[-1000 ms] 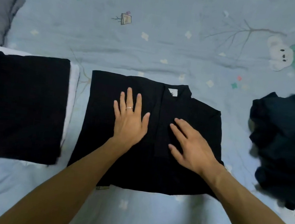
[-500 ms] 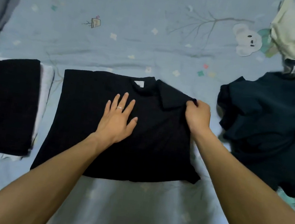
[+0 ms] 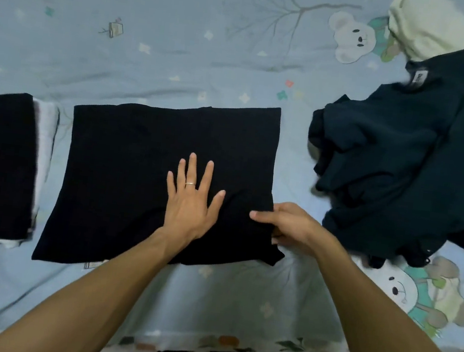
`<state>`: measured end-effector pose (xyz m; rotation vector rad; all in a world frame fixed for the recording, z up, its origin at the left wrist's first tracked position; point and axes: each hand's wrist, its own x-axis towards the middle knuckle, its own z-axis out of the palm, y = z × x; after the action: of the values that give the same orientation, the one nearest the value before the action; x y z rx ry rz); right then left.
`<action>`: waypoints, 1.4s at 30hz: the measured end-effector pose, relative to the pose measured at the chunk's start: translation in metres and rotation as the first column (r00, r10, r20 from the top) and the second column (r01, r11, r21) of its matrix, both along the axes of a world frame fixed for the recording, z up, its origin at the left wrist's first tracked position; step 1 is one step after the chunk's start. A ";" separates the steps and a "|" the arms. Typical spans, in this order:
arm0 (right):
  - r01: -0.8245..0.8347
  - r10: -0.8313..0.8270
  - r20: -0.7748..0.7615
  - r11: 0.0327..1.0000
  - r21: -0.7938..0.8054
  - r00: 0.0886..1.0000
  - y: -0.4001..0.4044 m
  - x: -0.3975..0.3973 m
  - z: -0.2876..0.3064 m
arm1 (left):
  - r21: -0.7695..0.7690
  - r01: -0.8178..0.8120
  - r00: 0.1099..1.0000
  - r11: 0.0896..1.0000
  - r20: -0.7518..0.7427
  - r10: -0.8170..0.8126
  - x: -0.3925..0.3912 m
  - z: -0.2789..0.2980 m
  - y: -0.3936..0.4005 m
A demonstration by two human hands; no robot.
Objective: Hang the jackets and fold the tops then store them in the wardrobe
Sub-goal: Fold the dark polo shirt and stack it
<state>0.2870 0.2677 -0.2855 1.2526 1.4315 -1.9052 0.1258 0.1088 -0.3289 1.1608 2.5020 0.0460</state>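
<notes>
No text is legible. A pale neck label (image 3: 419, 78) sits on the dark navy garment (image 3: 407, 168), well beyond the right hand's fingertips (image 3: 253, 215); its print is too blurred to read.

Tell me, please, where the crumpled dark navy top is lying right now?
In the head view, the crumpled dark navy top lies on the right side of the blue bear-print bedsheet, right of the folded black top and below the cream garment.

The black top (image 3: 143, 171) is matt, smooth knit cloth with few creases. The bed sheet (image 3: 157, 58) under it is soft, lightly wrinkled printed cotton-like cloth. The navy garments (image 3: 400, 173) look thicker and matt; the ring (image 3: 190, 183) is shiny metal.
</notes>
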 end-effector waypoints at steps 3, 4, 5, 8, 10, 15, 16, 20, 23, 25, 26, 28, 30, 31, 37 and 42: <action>-0.002 0.003 -0.011 0.993 0.120 1.000 -0.008 0.024 -0.005 | 0.023 0.007 1.000 1.000 0.001 -0.007 0.023 -0.006 0.004; 0.048 -0.048 -0.005 0.981 0.186 0.999 -0.009 0.032 -0.009 | 0.029 0.002 1.000 1.000 -0.001 -0.002 0.029 -0.010 0.004; 0.107 -0.105 -0.021 0.968 0.228 0.994 -0.009 0.038 -0.010 | 0.036 -0.003 1.000 0.999 -0.007 0.003 0.032 -0.012 0.005; 0.094 -0.074 -0.084 0.962 0.256 0.994 -0.019 0.054 -0.007 | 0.029 0.016 0.999 0.999 -0.039 -0.015 0.042 -0.019 -0.001; -0.007 0.023 -0.062 0.967 0.253 0.998 -0.031 0.059 -0.007 | 0.018 0.062 0.998 0.998 -0.035 -0.061 0.047 -0.021 -0.007; -0.245 0.117 0.255 0.793 0.558 0.960 -0.045 0.053 -0.003 | 0.015 0.129 0.987 0.992 0.097 -0.130 0.051 -0.008 -0.032; -0.329 0.159 0.319 0.734 0.595 0.934 -0.051 0.050 0.007 | 0.003 0.127 0.982 0.992 0.138 -0.126 0.052 -0.001 -0.043; -0.375 0.189 0.324 0.444 0.814 0.927 -0.082 0.035 0.042 | 0.063 0.121 0.966 0.991 0.221 -0.132 0.046 0.032 -0.086; -0.422 0.384 0.284 0.344 0.839 0.878 -0.110 0.022 0.042 | 0.056 -0.028 0.993 0.998 0.117 0.021 0.028 0.046 -0.121; -0.548 0.515 0.368 0.254 0.797 0.774 -0.128 0.013 0.027 | -0.044 -0.168 0.985 0.985 0.025 0.169 0.009 0.043 -0.146; -0.605 0.551 0.421 0.203 0.770 0.721 -0.138 0.005 0.015 | -0.096 -0.240 0.971 0.966 -0.010 0.240 -0.002 0.037 -0.161; -0.663 0.548 0.502 0.136 0.736 0.669 -0.151 -0.002 -0.007 | -0.136 -0.327 0.945 0.935 -0.042 0.324 -0.016 0.021 -0.181; -0.688 0.520 0.551 0.100 0.719 0.652 -0.163 -0.011 -0.022 | -0.127 -0.302 0.952 0.945 -0.094 0.292 -0.027 0.004 -0.196; -0.706 0.512 0.577 0.086 0.703 0.636 -0.164 -0.012 -0.024 | -0.111 -0.267 0.959 0.957 -0.126 0.253 -0.029 0.001 -0.197; -0.656 0.476 0.568 0.023 0.755 0.671 -0.150 -0.027 0.003 | 0.155 -0.320 0.947 0.935 0.028 0.320 -0.055 0.030 -0.202; -0.579 0.448 0.475 0.122 0.806 0.757 -0.154 -0.036 0.105 | -0.104 -0.148 0.987 0.984 -0.075 0.140 -0.075 0.124 -0.201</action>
<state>0.2512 0.1135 -0.1801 0.9242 2.6074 -0.3369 0.0509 -0.0921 -0.2048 0.9516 2.6085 -0.0915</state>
